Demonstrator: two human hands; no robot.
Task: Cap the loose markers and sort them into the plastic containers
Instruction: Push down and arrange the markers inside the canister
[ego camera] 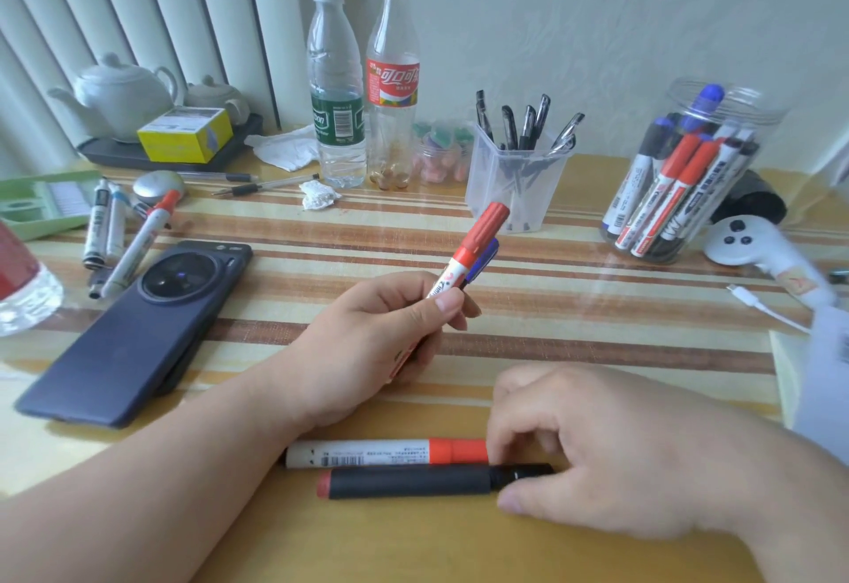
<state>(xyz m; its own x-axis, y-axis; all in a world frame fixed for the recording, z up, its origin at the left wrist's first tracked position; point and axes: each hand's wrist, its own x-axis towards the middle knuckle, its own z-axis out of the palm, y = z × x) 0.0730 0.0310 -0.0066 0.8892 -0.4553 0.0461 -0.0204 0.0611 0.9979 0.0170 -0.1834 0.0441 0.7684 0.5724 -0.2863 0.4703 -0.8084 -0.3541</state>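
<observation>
The left hand (381, 339) grips a red marker (480, 240), tilted up; the right hand (620, 454) seems to pinch the black marker (413, 482) lying on the desk (390, 545).

Wall: a pale, textured wall (620, 8) is rising beyond the left hand (381, 343), catching soft, even daylight.
Blinds: white vertical blinds (138, 3) are hanging beyond that hand and to its left.
Worktop: the worktop (597, 348) is lying under the hand, its striped, glossy cover shining faintly.
</observation>
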